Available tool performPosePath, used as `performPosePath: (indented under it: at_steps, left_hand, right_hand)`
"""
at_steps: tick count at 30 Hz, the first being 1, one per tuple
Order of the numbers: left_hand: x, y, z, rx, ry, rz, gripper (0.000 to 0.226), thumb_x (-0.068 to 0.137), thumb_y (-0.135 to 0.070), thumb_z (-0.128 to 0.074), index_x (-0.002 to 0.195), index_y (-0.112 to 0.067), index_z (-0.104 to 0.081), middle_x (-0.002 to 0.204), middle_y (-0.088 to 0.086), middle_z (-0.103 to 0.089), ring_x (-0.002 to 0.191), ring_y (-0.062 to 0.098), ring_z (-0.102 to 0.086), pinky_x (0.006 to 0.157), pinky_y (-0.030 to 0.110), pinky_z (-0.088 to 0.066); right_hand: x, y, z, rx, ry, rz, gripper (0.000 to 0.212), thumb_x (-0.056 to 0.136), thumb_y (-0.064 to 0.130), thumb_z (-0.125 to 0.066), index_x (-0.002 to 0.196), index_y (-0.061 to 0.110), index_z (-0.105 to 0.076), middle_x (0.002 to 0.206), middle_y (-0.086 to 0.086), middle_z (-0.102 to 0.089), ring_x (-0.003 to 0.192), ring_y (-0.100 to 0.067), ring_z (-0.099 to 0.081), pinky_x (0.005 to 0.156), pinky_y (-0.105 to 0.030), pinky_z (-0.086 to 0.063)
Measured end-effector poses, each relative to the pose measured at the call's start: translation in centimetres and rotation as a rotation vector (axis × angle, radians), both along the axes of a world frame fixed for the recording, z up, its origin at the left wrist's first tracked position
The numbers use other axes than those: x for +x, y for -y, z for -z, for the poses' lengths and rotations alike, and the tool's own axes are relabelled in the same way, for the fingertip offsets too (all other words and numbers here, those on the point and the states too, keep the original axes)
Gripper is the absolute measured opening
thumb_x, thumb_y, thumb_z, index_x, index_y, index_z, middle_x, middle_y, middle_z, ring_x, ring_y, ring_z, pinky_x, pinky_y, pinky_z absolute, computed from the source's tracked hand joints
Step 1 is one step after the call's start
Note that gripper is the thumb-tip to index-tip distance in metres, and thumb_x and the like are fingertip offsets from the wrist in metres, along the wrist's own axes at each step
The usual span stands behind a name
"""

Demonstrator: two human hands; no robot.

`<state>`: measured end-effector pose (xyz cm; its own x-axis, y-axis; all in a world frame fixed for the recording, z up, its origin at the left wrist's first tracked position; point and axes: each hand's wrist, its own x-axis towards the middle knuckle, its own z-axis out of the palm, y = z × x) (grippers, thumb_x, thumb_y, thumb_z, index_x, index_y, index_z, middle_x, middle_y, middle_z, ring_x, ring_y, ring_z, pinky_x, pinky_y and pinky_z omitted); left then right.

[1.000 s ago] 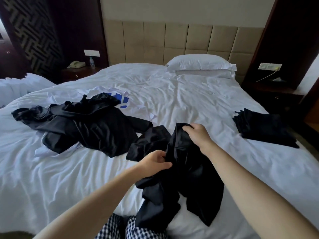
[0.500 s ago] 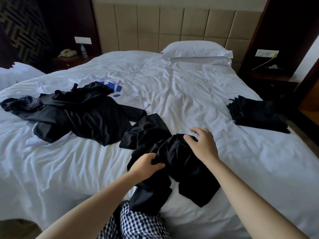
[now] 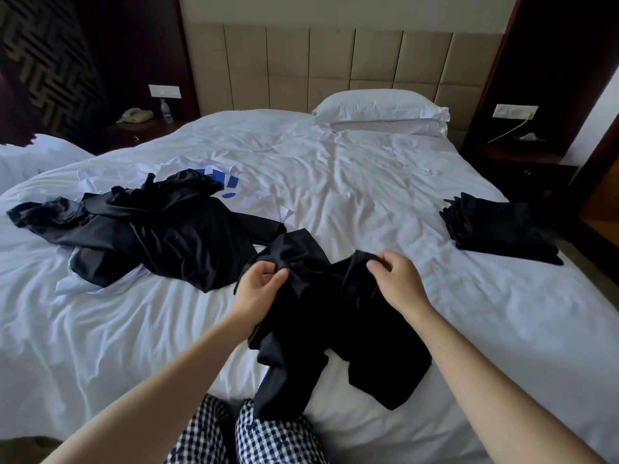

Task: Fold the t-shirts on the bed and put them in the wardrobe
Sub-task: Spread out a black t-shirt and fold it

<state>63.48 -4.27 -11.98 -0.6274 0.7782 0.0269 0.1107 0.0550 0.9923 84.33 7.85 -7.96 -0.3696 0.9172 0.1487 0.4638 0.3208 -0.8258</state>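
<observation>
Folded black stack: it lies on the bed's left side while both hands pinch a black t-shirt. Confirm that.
Not the left: the head view shows the folded black stack on the right side of the bed. The left hand and right hand do pinch the black t-shirt.

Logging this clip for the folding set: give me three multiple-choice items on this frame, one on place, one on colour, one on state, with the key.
1. Where on the bed is the folded black stack? A. by the pillow B. near the right edge C. under the heap
2. What colour is the print on the white shirt? A. red B. green C. blue
3. What are the left hand and right hand doing? A. pinching the black t-shirt B. lying flat on the sheet C. holding a phone
Key: B, it lies alone at that edge; C, blue marks show; A, both grip its top edge.
</observation>
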Motion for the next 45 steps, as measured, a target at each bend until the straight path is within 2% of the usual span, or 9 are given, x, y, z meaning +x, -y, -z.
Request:
performPosePath:
  at_steps: [6,11,14,18,21,25,32,37,45]
  left_hand:
    - [-3.7,-1.2,-5.1,0.046,-0.081,-0.041,0.015,0.094,-0.030,-0.064,0.099,-0.016,-0.062,0.089,0.002,-0.073,0.079,0.017,-0.069,0.073,0.028,-0.055]
    - [-4.7,-1.1,-2.5,-0.098,-0.176,-0.052,0.021,0.095,-0.026,-0.060,0.116,-0.022,-0.055,0.103,-0.004,-0.062,0.089,0.008,-0.061,0.069,0.017,-0.044]
    - [-4.3,0.3,1.5,-0.144,-0.344,0.033,0.012,0.094,-0.020,-0.062,0.103,-0.026,-0.062,0.104,-0.005,-0.061,0.098,0.014,-0.061,0.081,0.019,-0.046]
    - [-2.8,3.0,5.6,-0.286,-0.513,0.127,0.014,0.087,-0.041,-0.069,0.098,-0.035,-0.064,0.107,-0.014,-0.057,0.106,0.003,-0.053,0.096,0.023,-0.042]
    - [-1.5,4.7,6.6,-0.287,-0.491,0.116,0.038,0.077,-0.052,-0.074,0.108,-0.039,-0.058,0.110,-0.027,-0.052,0.104,-0.009,-0.047,0.087,0.012,-0.037]
    - [-1.5,5.5,7.5,-0.261,-0.410,0.103,0.039,0.074,-0.047,-0.079,0.104,-0.041,-0.055,0.114,-0.030,-0.055,0.108,-0.009,-0.050,0.087,0.011,-0.039]
    - [-2.1,6.9,9.4,-0.182,-0.317,0.175,0.040,0.076,-0.037,-0.081,0.105,-0.036,-0.055,0.132,-0.020,-0.055,0.124,-0.002,-0.050,0.107,0.030,-0.042]
    - [-2.2,7.3,9.6,-0.158,-0.267,0.227,0.047,0.073,-0.046,-0.080,0.110,-0.039,-0.052,0.135,-0.019,-0.053,0.126,-0.002,-0.048,0.104,0.024,-0.042]
    - [-1.9,7.2,9.5,-0.103,-0.157,0.147,0.036,0.080,-0.021,-0.080,0.103,-0.020,-0.052,0.127,-0.014,-0.060,0.118,-0.002,-0.055,0.089,0.011,-0.046]
  right_hand:
    - [-1.1,-1.2,-3.8,-0.041,-0.302,0.005,0.026,0.095,0.023,-0.056,0.090,-0.002,-0.060,0.075,-0.008,-0.055,0.067,-0.017,-0.052,0.062,-0.029,-0.044]
    - [-2.1,-1.2,-0.8,-0.033,-0.182,0.044,0.034,0.093,0.026,-0.059,0.084,-0.007,-0.055,0.067,-0.005,-0.047,0.062,-0.015,-0.045,0.059,-0.029,-0.038]
    - [-2.5,-0.5,2.6,-0.070,-0.101,0.063,0.035,0.091,0.029,-0.060,0.084,-0.004,-0.056,0.067,-0.006,-0.051,0.062,-0.016,-0.048,0.059,-0.031,-0.040]
    - [-2.8,1.1,6.2,-0.087,-0.035,0.092,0.032,0.091,0.033,-0.058,0.082,0.002,-0.058,0.070,-0.011,-0.059,0.064,-0.021,-0.053,0.062,-0.037,-0.047]
    - [-2.6,2.4,7.5,-0.069,-0.056,0.099,0.024,0.093,0.031,-0.057,0.080,0.011,-0.056,0.069,0.005,-0.059,0.065,-0.012,-0.053,0.062,-0.027,-0.043]
    - [-2.2,3.5,9.0,-0.032,-0.092,0.087,0.010,0.096,0.031,-0.056,0.094,0.022,-0.058,0.086,0.014,-0.061,0.081,-0.002,-0.057,0.068,-0.012,-0.038]
    - [-1.8,4.2,11.5,-0.017,-0.081,0.050,0.019,0.097,0.028,-0.055,0.107,0.014,-0.065,0.092,0.013,-0.063,0.092,-0.007,-0.058,0.077,-0.019,-0.040]
    - [-1.6,4.5,12.8,0.002,-0.080,0.070,0.020,0.097,0.025,-0.056,0.108,0.011,-0.066,0.092,0.012,-0.062,0.092,-0.009,-0.058,0.077,-0.018,-0.039]
    - [-1.4,4.8,13.6,0.044,-0.100,0.067,0.021,0.098,0.023,-0.055,0.108,0.009,-0.066,0.093,0.011,-0.063,0.093,-0.007,-0.058,0.074,-0.005,-0.038]
